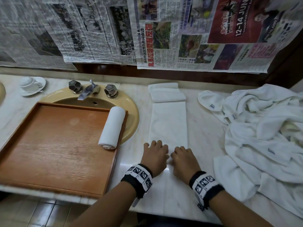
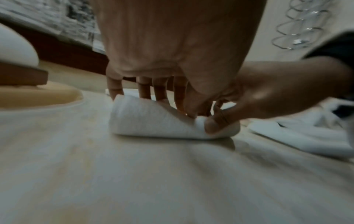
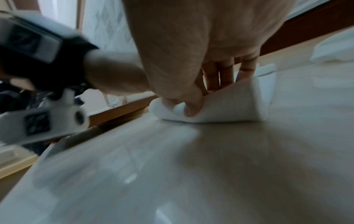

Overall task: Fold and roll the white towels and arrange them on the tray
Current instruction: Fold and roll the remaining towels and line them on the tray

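A long folded white towel (image 1: 169, 122) lies on the marble counter (image 1: 205, 131), stretching away from me, its far end doubled back. Both hands sit side by side on its near end, where a short roll (image 2: 153, 121) has formed. My left hand (image 1: 155, 153) curls its fingers over the roll's left part, thumb pressed into the cloth. My right hand (image 1: 182, 155) pinches the right part of the roll (image 3: 220, 104) between thumb and fingers. One finished rolled towel (image 1: 112, 127) lies along the right side of the wooden tray (image 1: 49, 145).
The tray rests partly over a tan sink (image 1: 129, 102) with a metal tap (image 1: 86, 91). A heap of loose white towels (image 1: 262, 136) fills the counter's right side. A cup on a saucer (image 1: 32, 85) stands far left. Newspapers (image 1: 147, 30) cover the wall behind.
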A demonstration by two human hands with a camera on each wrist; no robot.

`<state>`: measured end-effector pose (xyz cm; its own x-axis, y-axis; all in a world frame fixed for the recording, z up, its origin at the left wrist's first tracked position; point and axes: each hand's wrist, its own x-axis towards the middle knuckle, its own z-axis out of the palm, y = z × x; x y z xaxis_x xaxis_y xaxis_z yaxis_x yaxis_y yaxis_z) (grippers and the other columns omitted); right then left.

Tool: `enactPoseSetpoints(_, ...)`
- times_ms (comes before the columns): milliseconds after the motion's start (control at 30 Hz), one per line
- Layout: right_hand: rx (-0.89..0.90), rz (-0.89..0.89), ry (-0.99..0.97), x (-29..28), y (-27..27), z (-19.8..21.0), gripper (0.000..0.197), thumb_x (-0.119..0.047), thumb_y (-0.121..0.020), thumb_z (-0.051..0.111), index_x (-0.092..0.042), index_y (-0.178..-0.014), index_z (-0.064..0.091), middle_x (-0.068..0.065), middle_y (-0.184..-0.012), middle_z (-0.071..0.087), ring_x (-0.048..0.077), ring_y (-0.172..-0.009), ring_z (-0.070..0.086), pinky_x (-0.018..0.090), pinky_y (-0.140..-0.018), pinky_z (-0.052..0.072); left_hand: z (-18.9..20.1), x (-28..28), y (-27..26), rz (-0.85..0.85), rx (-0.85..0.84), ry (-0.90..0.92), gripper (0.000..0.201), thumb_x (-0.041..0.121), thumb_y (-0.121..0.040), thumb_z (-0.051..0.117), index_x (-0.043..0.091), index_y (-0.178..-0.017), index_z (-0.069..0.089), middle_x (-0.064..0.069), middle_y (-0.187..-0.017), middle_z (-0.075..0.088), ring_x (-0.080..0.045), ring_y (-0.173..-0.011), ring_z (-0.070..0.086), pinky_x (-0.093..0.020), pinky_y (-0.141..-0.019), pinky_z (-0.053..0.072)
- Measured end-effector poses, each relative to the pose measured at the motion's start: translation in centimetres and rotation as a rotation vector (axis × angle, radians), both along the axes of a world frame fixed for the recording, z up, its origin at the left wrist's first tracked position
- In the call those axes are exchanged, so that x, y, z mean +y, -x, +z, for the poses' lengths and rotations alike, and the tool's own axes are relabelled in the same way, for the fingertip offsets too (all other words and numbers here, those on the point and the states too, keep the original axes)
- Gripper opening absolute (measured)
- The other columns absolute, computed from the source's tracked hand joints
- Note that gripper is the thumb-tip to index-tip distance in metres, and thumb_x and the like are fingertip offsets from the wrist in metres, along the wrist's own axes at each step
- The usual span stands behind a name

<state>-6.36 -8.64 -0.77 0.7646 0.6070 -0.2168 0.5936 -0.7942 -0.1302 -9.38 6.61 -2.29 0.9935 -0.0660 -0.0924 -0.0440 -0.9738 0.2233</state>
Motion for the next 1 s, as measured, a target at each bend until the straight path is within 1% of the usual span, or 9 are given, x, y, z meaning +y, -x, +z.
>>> enactPoseSetpoints(67, 0.031, -0.005, 0.047, 0.3, -1.1, 0.4, 0.021, -0.024, -0.086, 0.054, -0.022, -0.105, 0.063, -0.003, -0.108, 0.055, 0.021, -0.107, 0.048, 0.036, -0.093, 0.034, -0.3, 0.1, 0.7, -0.065, -0.068, -0.039, 0.016, 0.035, -0.081, 0.069, 0.021, -0.084, 0.062, 0.002, -0.088, 0.056, -0.024, -0.083, 0.055, -0.046, -0.084, 0.043)
enactPoseSetpoints(233, 0.234, -0.092, 0.151, 1.3, -4.1, 1.0, 0.029, -0.038, -0.094, 0.045, -0.030, -0.116, 0.062, -0.004, -0.117, 0.053, 0.018, -0.117, 0.043, 0.040, -0.096, 0.028, -0.1, 0.8, 0.2, -0.219, -0.077, -0.101, 0.025, 0.011, -0.058, 0.072, 0.017, -0.075, 0.056, 0.000, -0.077, 0.052, -0.024, -0.070, 0.051, -0.041, -0.073, 0.048)
enactPoseSetpoints(300, 0.269, -0.130, 0.097, 1.4, -4.6, 1.2, 0.022, -0.036, -0.093, 0.049, -0.028, -0.107, 0.063, -0.006, -0.113, 0.058, 0.017, -0.114, 0.049, 0.038, -0.095, 0.030, 0.4, 0.8, -0.6, -0.266, -0.010, -0.136, 0.027, 0.009, -0.053, 0.070, 0.017, -0.073, 0.054, 0.000, -0.076, 0.052, -0.023, -0.069, 0.050, -0.037, -0.068, 0.043)
enactPoseSetpoints(400, 0.086, -0.153, -0.119, 1.0, -3.4, 0.9, 0.006, -0.027, -0.090, 0.065, -0.021, -0.088, 0.064, -0.003, -0.095, 0.060, 0.018, -0.095, 0.056, 0.030, -0.081, 0.042, 1.1, 1.0, -1.8, -0.294, 0.078, -0.167, 0.012, 0.012, -0.077, 0.060, 0.014, -0.089, 0.059, -0.003, -0.091, 0.056, -0.025, -0.089, 0.050, -0.041, -0.080, 0.035)
enactPoseSetpoints(500, -0.102, -0.038, -0.134, 0.5, -1.2, 0.0, 0.024, -0.006, -0.059, 0.084, -0.016, -0.065, 0.063, 0.000, -0.070, 0.055, 0.020, -0.065, 0.054, 0.027, -0.052, 0.041, 1.3, 1.1, -3.2, -0.189, 0.159, -0.103, 0.020, 0.024, -0.094, 0.051, 0.014, -0.107, 0.062, -0.004, -0.110, 0.059, -0.025, -0.107, 0.047, -0.044, -0.090, 0.034)
enactPoseSetpoints(600, -0.149, 0.030, -0.093, 0.3, -0.6, -1.3, 0.026, -0.002, -0.049, 0.082, -0.013, -0.065, 0.063, 0.003, -0.067, 0.055, 0.022, -0.062, 0.052, 0.031, -0.050, 0.045, 1.2, 1.2, -4.3, -0.088, 0.239, -0.043, 0.025, 0.032, -0.095, 0.047, 0.018, -0.107, 0.065, -0.003, -0.112, 0.061, -0.025, -0.110, 0.048, -0.046, -0.093, 0.036)
enactPoseSetpoints(667, -0.109, 0.001, -0.037, 0.4, -1.3, -0.8, 0.026, -0.002, -0.052, 0.078, -0.014, -0.074, 0.069, 0.001, -0.075, 0.058, 0.022, -0.070, 0.054, 0.032, -0.058, 0.047, 0.9, 1.0, -4.4, -0.034, 0.231, -0.019, 0.024, 0.035, -0.095, 0.048, 0.021, -0.105, 0.065, -0.001, -0.110, 0.061, -0.023, -0.108, 0.048, -0.046, -0.093, 0.037)
enactPoseSetpoints(800, 0.012, -0.027, 0.015, 1.1, -3.3, 0.6, 0.028, -0.017, -0.087, 0.057, -0.023, -0.114, 0.065, -0.002, -0.112, 0.058, 0.021, -0.109, 0.051, 0.035, -0.095, 0.037, 0.3, 0.9, -2.9, 0.000, -0.046, 0.007, 0.013, 0.031, -0.090, 0.061, 0.022, -0.098, 0.066, -0.001, -0.100, 0.060, -0.025, -0.096, 0.054, -0.044, -0.086, 0.042)
enactPoseSetpoints(1000, 0.326, -0.223, 0.016, 2.1, -7.3, 1.9, 0.024, -0.027, -0.090, 0.054, -0.030, -0.107, 0.071, -0.010, -0.110, 0.067, 0.016, -0.110, 0.055, 0.034, -0.099, 0.037, -0.6, 1.4, -2.2, -0.156, -0.102, -0.077, 0.021, 0.008, -0.063, 0.068, 0.017, -0.080, 0.061, -0.001, -0.081, 0.054, -0.026, -0.076, 0.051, -0.042, -0.074, 0.045)
